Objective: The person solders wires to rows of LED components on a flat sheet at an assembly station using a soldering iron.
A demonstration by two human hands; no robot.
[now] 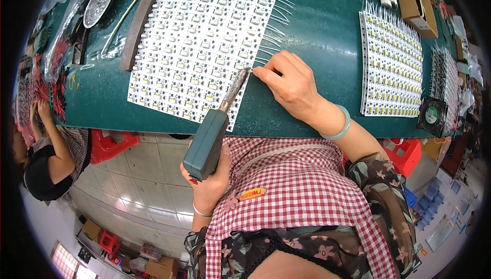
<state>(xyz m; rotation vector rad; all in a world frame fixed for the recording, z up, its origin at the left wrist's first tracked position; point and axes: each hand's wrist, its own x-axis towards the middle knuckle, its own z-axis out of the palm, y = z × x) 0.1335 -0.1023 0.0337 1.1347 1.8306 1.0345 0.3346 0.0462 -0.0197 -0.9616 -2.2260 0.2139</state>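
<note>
At the right edge of the white circuit panel (pixel 199 43), the right hand's (pixel 291 84) fingers (pixel 263 72) are pinched almost shut on a thin white wire (pixel 263 60), one of a row sticking out rightward from the panel. The soldering iron (pixel 215 125) lies just left of those fingertips; its metal tip nearly touches them at the panel's edge. Its long axis runs from near left to far right, with the tip pointing away from the person. The left hand (pixel 207 179) is wrapped firmly around the iron's green handle, near the table's (pixel 317 28) front edge. A second panel (pixel 391 64) lies farther right, and a small fan (pixel 432 115) sits beside it.
</note>
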